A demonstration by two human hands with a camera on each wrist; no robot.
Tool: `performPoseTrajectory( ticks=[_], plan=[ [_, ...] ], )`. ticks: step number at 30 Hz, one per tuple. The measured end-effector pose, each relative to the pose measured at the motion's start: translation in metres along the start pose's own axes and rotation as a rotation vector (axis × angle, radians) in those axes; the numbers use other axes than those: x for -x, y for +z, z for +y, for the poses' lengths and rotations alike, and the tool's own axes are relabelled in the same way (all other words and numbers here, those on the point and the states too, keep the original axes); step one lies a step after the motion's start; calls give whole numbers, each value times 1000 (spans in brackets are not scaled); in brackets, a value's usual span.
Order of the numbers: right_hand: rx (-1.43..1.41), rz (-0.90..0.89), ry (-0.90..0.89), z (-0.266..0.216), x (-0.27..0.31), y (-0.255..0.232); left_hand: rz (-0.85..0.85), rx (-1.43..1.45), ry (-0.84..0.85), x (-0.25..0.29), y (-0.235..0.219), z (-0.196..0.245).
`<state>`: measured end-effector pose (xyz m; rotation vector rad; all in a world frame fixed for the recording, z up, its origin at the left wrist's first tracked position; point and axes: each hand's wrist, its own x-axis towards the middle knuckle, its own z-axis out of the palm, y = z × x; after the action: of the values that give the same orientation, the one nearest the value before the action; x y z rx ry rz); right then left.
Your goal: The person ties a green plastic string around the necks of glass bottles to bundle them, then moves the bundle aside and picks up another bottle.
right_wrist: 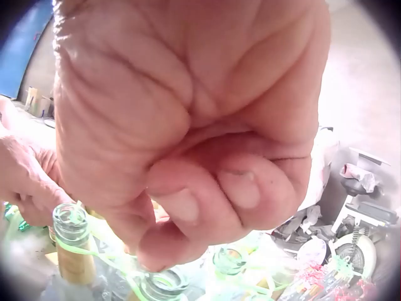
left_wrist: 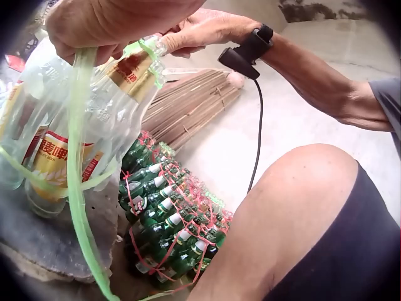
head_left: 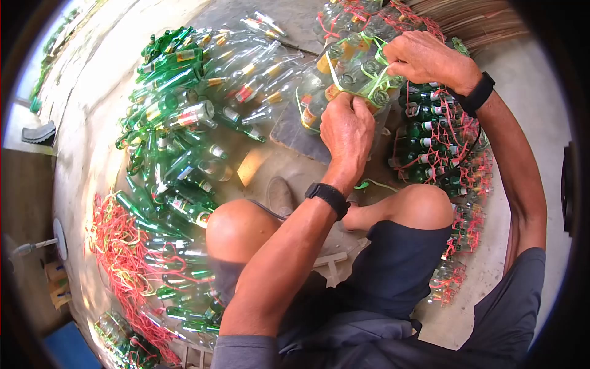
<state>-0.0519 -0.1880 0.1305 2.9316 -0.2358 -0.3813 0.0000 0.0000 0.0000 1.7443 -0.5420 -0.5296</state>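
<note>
A cluster of clear glass beer bottles (head_left: 312,111) stands upright on a dark slab (head_left: 289,138), with green plastic string (head_left: 335,71) running round it and across its necks. My left hand (head_left: 348,132) grips the string at the near side of the cluster; a flat length of the string (left_wrist: 76,157) hangs from its fingers in the left wrist view. On the far right side, my right hand (head_left: 427,58) has its fingers curled on the string just above the bottle necks. In the right wrist view, the right hand (right_wrist: 200,125) covers part of the necks (right_wrist: 164,283).
Loose green bottles (head_left: 166,129) and clear bottles (head_left: 246,74) lie in a heap on the left. Red string (head_left: 120,258) is piled nearer. Tied green bottles (head_left: 424,141) stand on the right, beside my knee. A bundle of sticks (head_left: 473,21) lies behind.
</note>
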Motion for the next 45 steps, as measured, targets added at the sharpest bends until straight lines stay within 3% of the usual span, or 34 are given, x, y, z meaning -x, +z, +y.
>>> performPoseTrajectory(
  ticks=[8, 15, 17, 24, 29, 33, 35, 41, 45],
  plan=[
    [-263, 215, -32, 6, -13, 26, -6, 25, -56, -3, 1, -2],
    [-384, 188, -27, 7, -26, 31, 8, 5, -55, -2, 4, -2],
    [-604, 157, -29, 12, -33, 38, 24, 2, -44, -1, 4, -1],
    [-489, 126, -123, 21, -50, 46, 7, 6, -59, -1, 3, 1],
    [-658, -79, 100, 9, -47, 30, -5, 21, -104, 0, -1, 2],
    [-706, -105, 100, 18, -50, 33, 0, 44, -111, -1, 1, -4],
    [-776, -208, 205, 21, -56, 36, -13, 24, -103, -1, -5, -3],
    [-947, -201, 280, 16, -49, 39, -19, 89, -80, 0, -15, -6],
    [-857, -87, 284, 7, -36, 45, -19, 145, -68, 4, -26, -2]
  ],
)
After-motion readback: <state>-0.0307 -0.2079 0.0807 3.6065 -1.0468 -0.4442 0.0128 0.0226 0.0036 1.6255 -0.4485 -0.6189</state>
